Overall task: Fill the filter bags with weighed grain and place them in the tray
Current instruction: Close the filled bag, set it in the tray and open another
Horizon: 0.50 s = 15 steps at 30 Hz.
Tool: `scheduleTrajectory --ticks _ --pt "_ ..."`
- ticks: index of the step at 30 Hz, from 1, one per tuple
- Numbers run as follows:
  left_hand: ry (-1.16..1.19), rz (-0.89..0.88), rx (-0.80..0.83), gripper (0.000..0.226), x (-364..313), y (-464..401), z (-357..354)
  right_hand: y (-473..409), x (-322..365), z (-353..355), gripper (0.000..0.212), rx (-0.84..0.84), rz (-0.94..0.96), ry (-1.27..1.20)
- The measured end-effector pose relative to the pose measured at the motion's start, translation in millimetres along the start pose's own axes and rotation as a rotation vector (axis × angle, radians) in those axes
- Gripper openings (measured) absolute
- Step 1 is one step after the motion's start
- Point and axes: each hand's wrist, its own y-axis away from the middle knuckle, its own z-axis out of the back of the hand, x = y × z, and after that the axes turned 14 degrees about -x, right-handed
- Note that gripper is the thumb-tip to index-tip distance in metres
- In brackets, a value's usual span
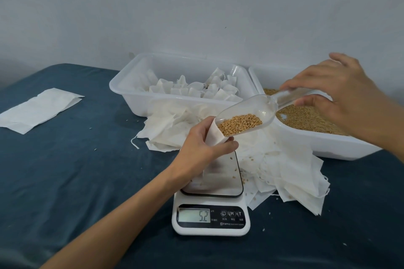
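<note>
Left hand (202,140) grips open filter bag (215,135) above scale (211,214); right hand (334,94) pinches scoop (251,116) handle, grain (239,124) at bag mouth — tilt slowly, keep mouth wide, avoid spills. Tray (122,85) of filled bags behind.

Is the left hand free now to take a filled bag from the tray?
Probably not. The left hand grips the open filter bag while the scoop pours grain in. The path to the tray looks open, but the hand is occupied.
</note>
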Motion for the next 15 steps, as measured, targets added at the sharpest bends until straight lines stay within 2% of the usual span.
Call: scheduleTrajectory --ticks 6,15 --pt "0.005 -0.009 -0.011 0.034 -0.9 0.7 0.2 -2.1 1.7 2.1 0.024 -0.042 0.02 0.006" --pt "0.012 0.014 -0.014 0.037 -2.5 1.4 -0.6 -2.3 5.1 3.4 0.024 -0.048 0.023 0.031"
